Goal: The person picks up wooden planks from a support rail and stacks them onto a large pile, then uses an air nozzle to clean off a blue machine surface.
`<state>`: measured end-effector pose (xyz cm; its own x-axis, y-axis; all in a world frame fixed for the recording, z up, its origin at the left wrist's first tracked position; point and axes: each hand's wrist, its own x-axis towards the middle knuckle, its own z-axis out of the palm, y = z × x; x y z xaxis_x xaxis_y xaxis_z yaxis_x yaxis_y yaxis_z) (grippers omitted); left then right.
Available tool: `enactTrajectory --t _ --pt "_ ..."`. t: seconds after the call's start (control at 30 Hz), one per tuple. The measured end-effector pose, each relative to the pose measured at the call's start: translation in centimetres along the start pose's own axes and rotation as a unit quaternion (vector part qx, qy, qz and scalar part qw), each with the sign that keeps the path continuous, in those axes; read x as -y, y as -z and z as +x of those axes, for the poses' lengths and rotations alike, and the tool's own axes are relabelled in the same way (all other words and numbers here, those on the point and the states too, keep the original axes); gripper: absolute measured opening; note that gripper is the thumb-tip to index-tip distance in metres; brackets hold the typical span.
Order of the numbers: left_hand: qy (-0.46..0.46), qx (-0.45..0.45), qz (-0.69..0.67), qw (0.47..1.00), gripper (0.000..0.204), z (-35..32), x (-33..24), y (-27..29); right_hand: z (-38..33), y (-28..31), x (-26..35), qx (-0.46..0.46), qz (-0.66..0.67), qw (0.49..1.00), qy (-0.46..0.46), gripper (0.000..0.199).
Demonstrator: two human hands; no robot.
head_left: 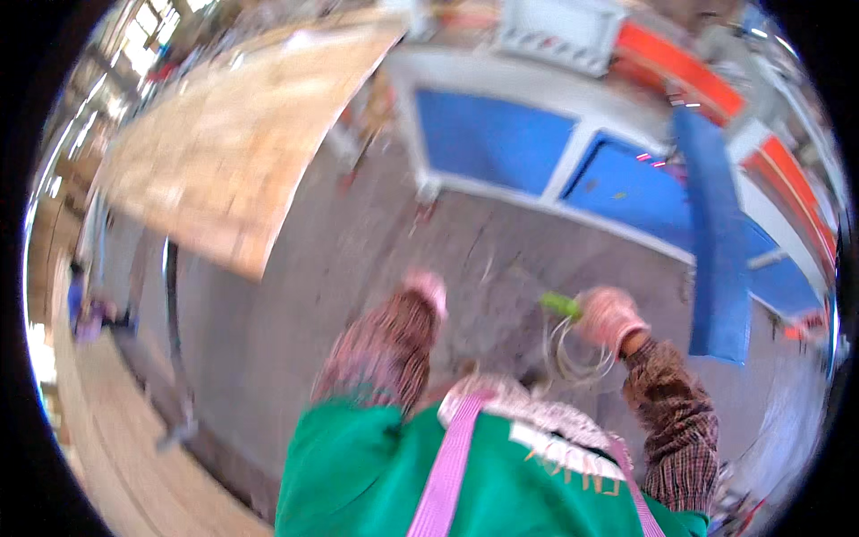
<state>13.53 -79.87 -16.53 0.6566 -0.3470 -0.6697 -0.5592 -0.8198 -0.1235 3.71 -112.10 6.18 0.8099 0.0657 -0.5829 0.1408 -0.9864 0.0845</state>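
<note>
My right hand (614, 319), in a pink knitted glove, is closed around a small bright green piece (560, 305) that sticks out past the fingers. Loops of a thin whitish cord (573, 365) hang below that hand. What kind of thing the green piece is, I cannot make out. My left hand (428, 292) wears a pink glove too and is held out over the floor. The plaid sleeve covers most of it, and its fingers are hidden and blurred. Nothing shows in or near that hand.
To the left stands a table with a large wooden sheet top (242, 134). Ahead is a white-framed machine with blue panels (492, 134) and orange parts. A long blue panel (713, 242) juts out on the right. Long boards (116, 430) lie at the lower left. Grey floor (322, 259) stretches between.
</note>
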Motion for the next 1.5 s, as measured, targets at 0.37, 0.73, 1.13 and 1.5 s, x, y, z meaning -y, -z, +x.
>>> enactTrajectory --t 0.37,0.73,1.13,1.5 --pt "-0.228 0.218 -0.558 0.767 0.065 -10.6 -19.3 8.8 -1.3 -10.0 -3.1 0.340 0.274 0.879 0.190 0.067" --pt "-0.238 0.275 -0.777 0.515 0.023 -9.8 -15.7 9.2 -16.3 -23.8 -9.9 0.065 0.137 0.986 -0.069 0.055" --pt "0.147 0.011 -0.391 0.909 0.036 -8.3 2.6 -11.2 -21.9 -35.9 -3.6 0.172 0.327 0.910 -0.187 0.040" --pt "0.136 0.039 -0.434 0.890 0.042 -9.2 0.8 -11.8 -19.7 -38.8 -2.7 0.143 0.366 0.880 -0.267 0.041"
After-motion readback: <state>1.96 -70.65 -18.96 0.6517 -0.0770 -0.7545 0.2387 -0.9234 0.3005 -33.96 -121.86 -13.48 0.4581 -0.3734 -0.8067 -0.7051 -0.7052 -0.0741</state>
